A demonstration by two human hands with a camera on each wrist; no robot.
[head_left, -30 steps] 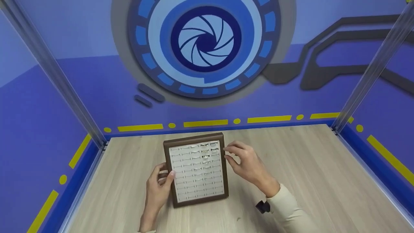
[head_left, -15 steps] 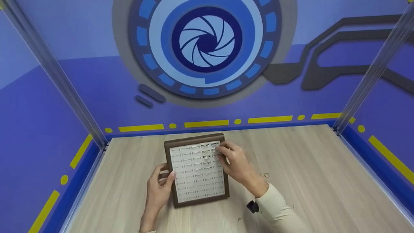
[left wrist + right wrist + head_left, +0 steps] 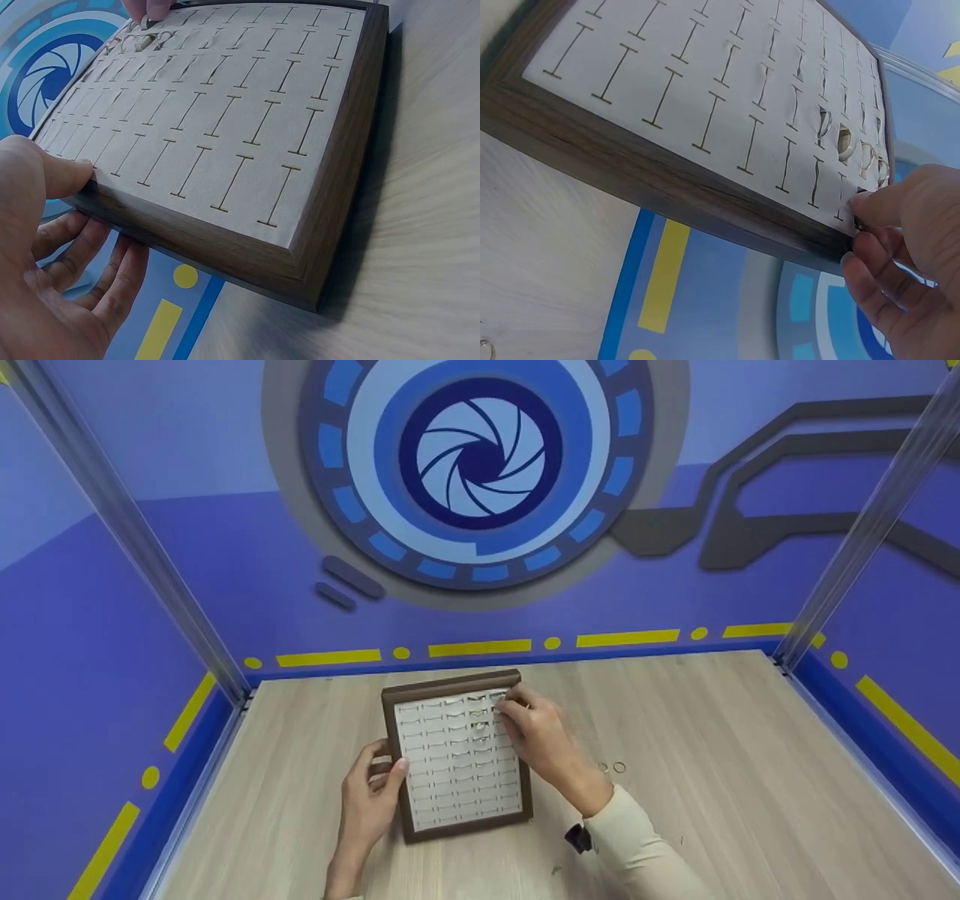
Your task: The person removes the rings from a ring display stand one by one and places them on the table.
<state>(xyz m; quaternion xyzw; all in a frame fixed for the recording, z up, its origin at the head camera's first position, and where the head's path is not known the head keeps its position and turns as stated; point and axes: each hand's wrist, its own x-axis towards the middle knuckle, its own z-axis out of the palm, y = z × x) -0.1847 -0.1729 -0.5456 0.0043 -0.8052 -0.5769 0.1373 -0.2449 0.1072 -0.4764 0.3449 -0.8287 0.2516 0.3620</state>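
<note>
A ring display tray [image 3: 450, 685] with a brown wood frame and white slotted pad stands tilted up on the table. My left hand [image 3: 367, 795] grips its left edge, thumb on the front and fingers behind. At the top right slots, my right hand [image 3: 544, 735] pinches a small dark piece, apparently a ring [image 3: 860, 219], largely hidden by thumb and fingertips. Several rings sit in neighbouring slots, among them a wide band [image 3: 845, 142]. Most other slots, in the left wrist view, hold nothing.
Two loose gold-coloured rings, one a thin ring [image 3: 619, 767], lie on the wooden table [image 3: 720, 735] right of the tray. A small bit [image 3: 556, 871] lies nearer the front. Blue printed walls [image 3: 225, 585] enclose the back and sides.
My right hand has moved left from beside the frame onto the upper right slots, uncovering the loose rings on the table. The left hand and the tray stay almost still.
</note>
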